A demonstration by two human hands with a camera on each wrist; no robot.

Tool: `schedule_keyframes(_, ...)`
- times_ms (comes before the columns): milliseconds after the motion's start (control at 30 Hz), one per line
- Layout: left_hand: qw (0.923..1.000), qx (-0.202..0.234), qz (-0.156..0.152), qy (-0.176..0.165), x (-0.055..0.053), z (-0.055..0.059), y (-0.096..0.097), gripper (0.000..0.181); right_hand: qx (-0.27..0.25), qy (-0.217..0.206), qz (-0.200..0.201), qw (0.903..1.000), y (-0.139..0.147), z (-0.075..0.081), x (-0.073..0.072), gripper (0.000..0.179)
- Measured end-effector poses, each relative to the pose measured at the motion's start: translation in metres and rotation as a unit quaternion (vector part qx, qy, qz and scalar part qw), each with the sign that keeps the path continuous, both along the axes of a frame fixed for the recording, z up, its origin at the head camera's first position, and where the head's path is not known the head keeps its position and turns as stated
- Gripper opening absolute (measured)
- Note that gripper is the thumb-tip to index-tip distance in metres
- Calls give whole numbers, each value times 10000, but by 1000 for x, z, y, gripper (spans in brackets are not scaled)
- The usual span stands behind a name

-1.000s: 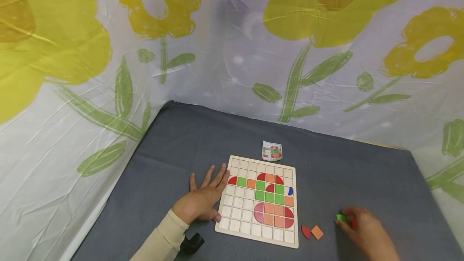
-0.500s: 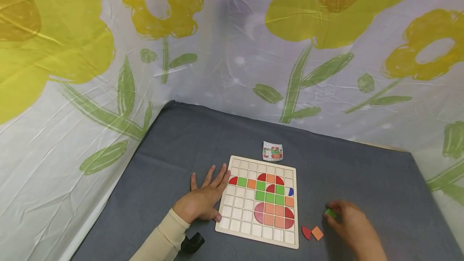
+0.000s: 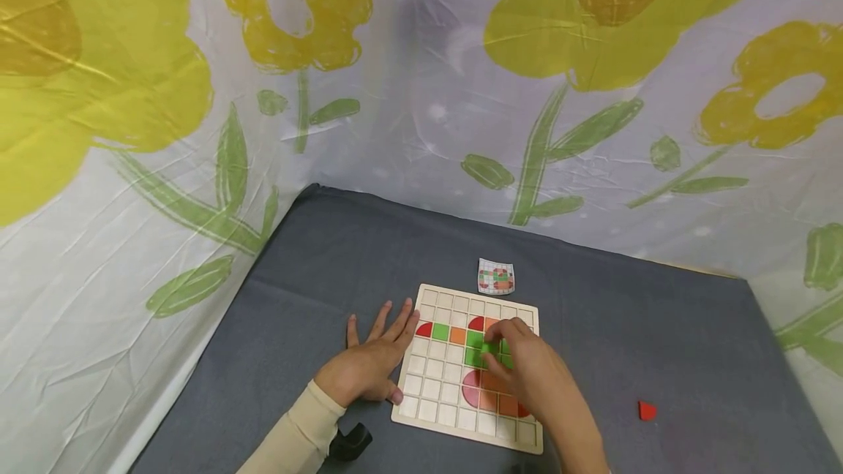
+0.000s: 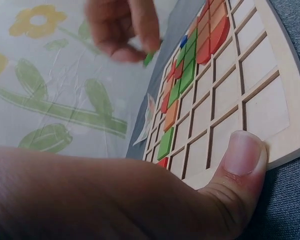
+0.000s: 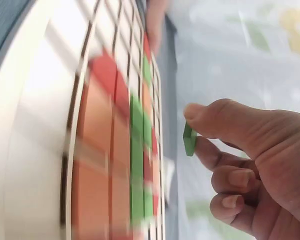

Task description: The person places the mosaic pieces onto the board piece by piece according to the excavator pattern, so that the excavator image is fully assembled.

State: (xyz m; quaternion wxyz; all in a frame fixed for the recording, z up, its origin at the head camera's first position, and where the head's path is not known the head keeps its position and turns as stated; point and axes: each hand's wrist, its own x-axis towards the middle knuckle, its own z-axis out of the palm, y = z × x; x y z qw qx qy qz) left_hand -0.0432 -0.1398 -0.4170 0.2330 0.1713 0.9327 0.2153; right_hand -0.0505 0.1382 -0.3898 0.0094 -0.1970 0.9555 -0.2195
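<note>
Right hand [image 3: 527, 368] now over board [image 3: 428, 386], pinching green tile [image 5: 189, 139]; left hand [image 3: 369, 364] flat.

Soft, even light with faint shadows; the head view is sharp, while the right wrist view smears the board [image 5: 90, 150] at 9 o'clock.

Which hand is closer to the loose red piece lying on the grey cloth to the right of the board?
Right. The right hand is over the board, pinching a green tile, left of the red piece. The left hand rests at the board's far left edge.
</note>
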Motion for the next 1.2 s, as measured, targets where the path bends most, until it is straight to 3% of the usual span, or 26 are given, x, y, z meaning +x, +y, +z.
schedule_keyframes(200,10000,-32,-34,14,0,1,-1,130,2,215,592,9980,-40,-6,-7,22)
schedule_keyframes(400,9999,-73,-62,37,0,0,0,130,121,136,887,9959,-60,-14,-12,19)
schedule_keyframes(800,9996,-263,-78,-17,0,1,-1,131,279,155,1158,9928,-88,-24,-15,19)
schedule_keyframes(1200,9996,-268,-57,-20,1,3,0,129,348,249,1199,9919,-94,-31,-17,22)
